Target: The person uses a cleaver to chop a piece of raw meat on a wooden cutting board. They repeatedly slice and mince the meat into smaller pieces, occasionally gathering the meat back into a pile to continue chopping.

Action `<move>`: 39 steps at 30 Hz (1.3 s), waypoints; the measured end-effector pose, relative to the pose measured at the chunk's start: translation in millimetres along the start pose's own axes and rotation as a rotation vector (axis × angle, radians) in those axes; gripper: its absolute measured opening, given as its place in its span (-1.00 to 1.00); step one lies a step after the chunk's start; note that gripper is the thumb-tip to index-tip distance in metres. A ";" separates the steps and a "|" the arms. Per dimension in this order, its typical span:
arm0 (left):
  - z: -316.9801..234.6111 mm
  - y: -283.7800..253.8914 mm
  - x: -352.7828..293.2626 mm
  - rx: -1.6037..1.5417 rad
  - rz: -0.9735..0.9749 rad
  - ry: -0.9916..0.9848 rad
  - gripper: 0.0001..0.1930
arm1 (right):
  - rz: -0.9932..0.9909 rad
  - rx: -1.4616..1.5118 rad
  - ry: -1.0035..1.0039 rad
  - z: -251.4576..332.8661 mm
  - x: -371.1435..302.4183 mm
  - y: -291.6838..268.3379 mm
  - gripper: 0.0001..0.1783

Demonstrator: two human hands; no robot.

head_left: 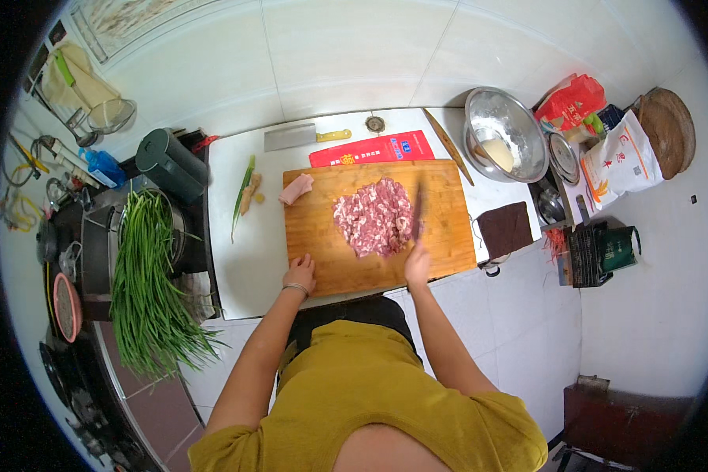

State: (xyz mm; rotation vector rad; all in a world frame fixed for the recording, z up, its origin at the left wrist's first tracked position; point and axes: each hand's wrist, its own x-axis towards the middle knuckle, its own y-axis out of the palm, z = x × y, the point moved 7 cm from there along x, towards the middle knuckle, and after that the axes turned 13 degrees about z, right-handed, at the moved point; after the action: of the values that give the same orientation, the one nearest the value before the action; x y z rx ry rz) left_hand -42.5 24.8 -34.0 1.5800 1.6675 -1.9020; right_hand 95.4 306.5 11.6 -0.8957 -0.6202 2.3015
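In my right hand (418, 266) is a kitchen knife (418, 206), its blade seen nearly edge-on and blurred by motion. The blade is at the right side of a pile of chopped, pink-and-white raw meat (374, 218) on a wooden cutting board (440, 252). My left hand (300, 275) rests on the board's near left corner, fingers laid on the wood and holding nothing. One pale pink chunk of meat (296, 189) sits at the board's far left. Whether the blade touches the meat is unclear.
Behind the board lie a cleaver (291, 137) and a red package (374, 149). Green onion (244, 197) and ginger (249, 193) lie left. A metal bowl with dough (496, 155) stands right, near a dark cloth (505, 230). Long green chives (145, 291) fill the left side.
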 end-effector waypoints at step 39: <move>4.7 1.4 -1.1 0.016 0.006 0.025 -0.39 | 0.085 0.014 0.042 -14.5 16.6 -17.1 -0.29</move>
State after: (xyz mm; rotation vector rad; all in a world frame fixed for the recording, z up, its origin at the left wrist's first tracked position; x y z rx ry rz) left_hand -43.8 20.0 -34.9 1.6190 1.6594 -1.9046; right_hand 101.9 332.8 4.9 -0.9788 -0.5572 2.3532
